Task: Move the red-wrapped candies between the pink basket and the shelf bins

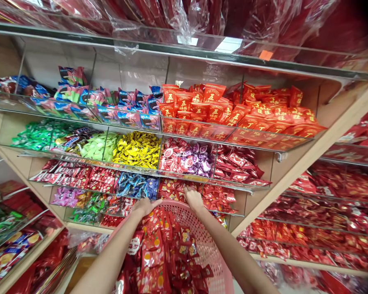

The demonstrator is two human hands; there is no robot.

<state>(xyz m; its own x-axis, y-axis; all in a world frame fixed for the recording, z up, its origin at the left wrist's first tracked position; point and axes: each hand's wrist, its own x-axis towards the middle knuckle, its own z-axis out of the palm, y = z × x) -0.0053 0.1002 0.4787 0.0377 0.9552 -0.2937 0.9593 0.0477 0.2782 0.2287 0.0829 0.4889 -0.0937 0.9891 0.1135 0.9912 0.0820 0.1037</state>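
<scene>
A pink plastic basket [207,232] with a perforated wall is below me, heaped with red candy packets [153,257]. At the far left rim of the basket is my left hand [143,207], closed on the edge with the thumb lying along it. My right hand [194,199] reaches past the rim to a low shelf bin of small red wrapped sweets [170,188]. Its fingers curl down among these sweets, and whatever they grip is hidden.
Clear-fronted shelves rise ahead, holding orange-red packets [213,102], yellow sweets [137,149], green sweets [33,134] and blue sweets [136,185]. A glass shelf edge [184,175] runs just above my hands. Wooden side panels [306,153] slant at both sides, with more stocked shelves beyond.
</scene>
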